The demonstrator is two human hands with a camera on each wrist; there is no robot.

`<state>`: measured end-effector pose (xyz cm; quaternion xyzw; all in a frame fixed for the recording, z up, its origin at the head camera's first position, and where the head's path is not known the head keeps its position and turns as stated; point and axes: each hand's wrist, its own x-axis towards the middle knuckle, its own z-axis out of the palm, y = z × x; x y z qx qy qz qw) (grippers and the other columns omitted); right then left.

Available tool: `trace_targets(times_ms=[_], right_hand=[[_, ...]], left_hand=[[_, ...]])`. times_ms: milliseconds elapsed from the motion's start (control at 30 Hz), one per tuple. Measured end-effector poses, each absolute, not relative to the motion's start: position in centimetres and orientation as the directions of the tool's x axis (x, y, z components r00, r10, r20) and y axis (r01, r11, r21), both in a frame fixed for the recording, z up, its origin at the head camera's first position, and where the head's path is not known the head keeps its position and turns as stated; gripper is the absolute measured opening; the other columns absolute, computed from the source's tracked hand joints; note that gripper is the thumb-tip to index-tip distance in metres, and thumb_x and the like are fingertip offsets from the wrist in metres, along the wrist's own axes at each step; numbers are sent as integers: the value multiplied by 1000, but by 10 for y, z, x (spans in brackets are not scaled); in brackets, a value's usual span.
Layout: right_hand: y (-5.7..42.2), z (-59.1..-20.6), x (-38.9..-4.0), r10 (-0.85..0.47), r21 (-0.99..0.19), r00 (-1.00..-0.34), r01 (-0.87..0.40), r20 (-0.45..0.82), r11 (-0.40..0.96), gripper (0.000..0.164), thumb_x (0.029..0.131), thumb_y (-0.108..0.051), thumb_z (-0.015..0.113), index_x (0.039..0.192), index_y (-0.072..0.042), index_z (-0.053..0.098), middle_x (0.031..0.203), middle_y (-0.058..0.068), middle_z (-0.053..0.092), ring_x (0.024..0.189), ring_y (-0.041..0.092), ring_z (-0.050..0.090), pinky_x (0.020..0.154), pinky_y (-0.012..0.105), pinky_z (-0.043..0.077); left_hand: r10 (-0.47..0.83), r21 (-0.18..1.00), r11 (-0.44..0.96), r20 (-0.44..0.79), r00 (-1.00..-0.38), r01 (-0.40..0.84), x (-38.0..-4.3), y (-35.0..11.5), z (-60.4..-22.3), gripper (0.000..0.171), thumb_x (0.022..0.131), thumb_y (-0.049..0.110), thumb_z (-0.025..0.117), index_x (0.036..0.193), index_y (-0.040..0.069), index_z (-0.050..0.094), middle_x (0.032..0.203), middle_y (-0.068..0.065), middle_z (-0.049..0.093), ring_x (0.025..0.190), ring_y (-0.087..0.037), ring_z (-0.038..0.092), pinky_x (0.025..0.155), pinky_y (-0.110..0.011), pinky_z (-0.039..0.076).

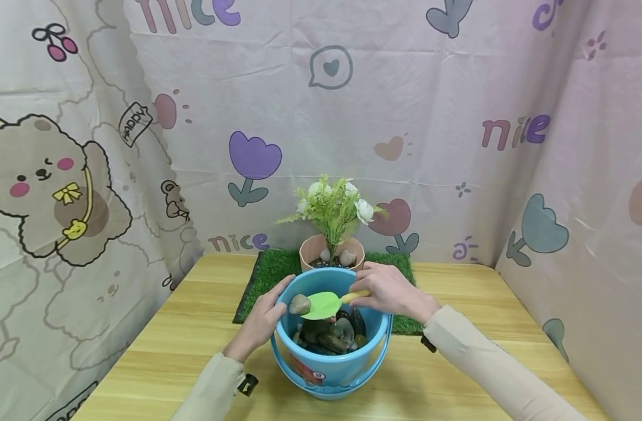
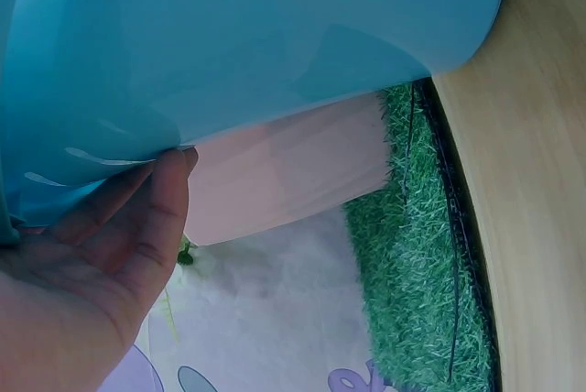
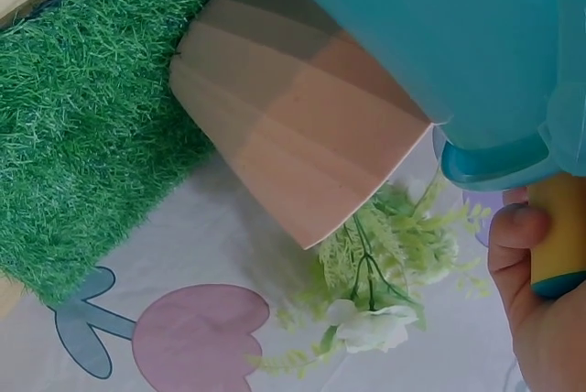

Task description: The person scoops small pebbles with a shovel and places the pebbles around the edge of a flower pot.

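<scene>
A blue bucket (image 1: 326, 374) stands on the table with several dark and grey stones (image 1: 334, 336) inside. My left hand (image 1: 266, 316) holds the bucket's left rim, the thumb at the edge and the fingers (image 2: 165, 200) against the outer wall. Held over the bucket's mouth is a small trowel with a light green blade (image 1: 323, 305); my right hand (image 1: 386, 289) grips its yellow handle (image 3: 558, 236). A rounded grey-brown stone (image 1: 300, 304) is at the blade's tip, near the bucket's left inner wall.
Behind the bucket, a pink ribbed pot (image 1: 306, 252) with white flowers (image 1: 364, 211) and green leaves stands on a green artificial turf mat (image 1: 268, 275). Stones lie in the pot. A printed cloth (image 1: 300, 117) hangs behind the wooden table (image 1: 168, 345).
</scene>
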<state>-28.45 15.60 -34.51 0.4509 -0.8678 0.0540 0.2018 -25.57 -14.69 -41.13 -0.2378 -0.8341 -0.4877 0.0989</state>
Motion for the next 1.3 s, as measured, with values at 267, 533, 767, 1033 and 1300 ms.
trace_targets(times_ms=[267, 533, 767, 1033, 1300], right_hand=[[162, -350, -282, -736, 95, -475, -807, 482, 583, 20, 79, -42, 78, 92, -27, 79, 83, -15, 68, 68, 2, 44, 56, 14, 33], [171, -353, -279, -715, 83, -441, -819, 543, 568, 19, 78, -37, 79, 92, -24, 80, 79, -13, 65, 66, 0, 50, 55, 13, 37], [180, -353, -275, -702, 53, -446, -823, 555, 565, 19, 80, -36, 77, 94, -22, 80, 82, -12, 68, 66, -3, 55, 56, 12, 41], [185, -353, -271, -676, -5, -487, -813, 553, 582, 20, 84, -35, 75, 97, -20, 79, 84, -12, 68, 58, -7, 49, 49, 10, 36], [186, -355, -273, -687, 30, -458, -820, 565, 572, 20, 83, -36, 75, 96, -21, 79, 84, -12, 67, 57, -8, 49, 49, 8, 34]], left_hand=[[297, 768, 412, 395, -869, 490, -255, -147, -412, 64, 90, 4, 37, 153, 12, 34, 148, -14, 49, 123, -31, 58, 86, -38, 53], [296, 768, 418, 390, -872, 486, -256, -146, -412, 65, 89, 4, 38, 153, 13, 34, 148, -13, 48, 125, -31, 57, 88, -40, 53], [293, 774, 406, 393, -871, 486, -256, -146, -412, 65, 89, 4, 38, 153, 12, 35, 147, -14, 50, 123, -33, 59, 90, -46, 54], [293, 777, 399, 395, -870, 487, -256, -146, -413, 65, 88, 4, 38, 153, 11, 35, 147, -14, 49, 124, -35, 58, 93, -50, 53], [296, 778, 398, 392, -871, 486, -256, -146, -413, 65, 89, 4, 37, 153, 12, 35, 147, -14, 49, 124, -34, 58, 92, -48, 54]])
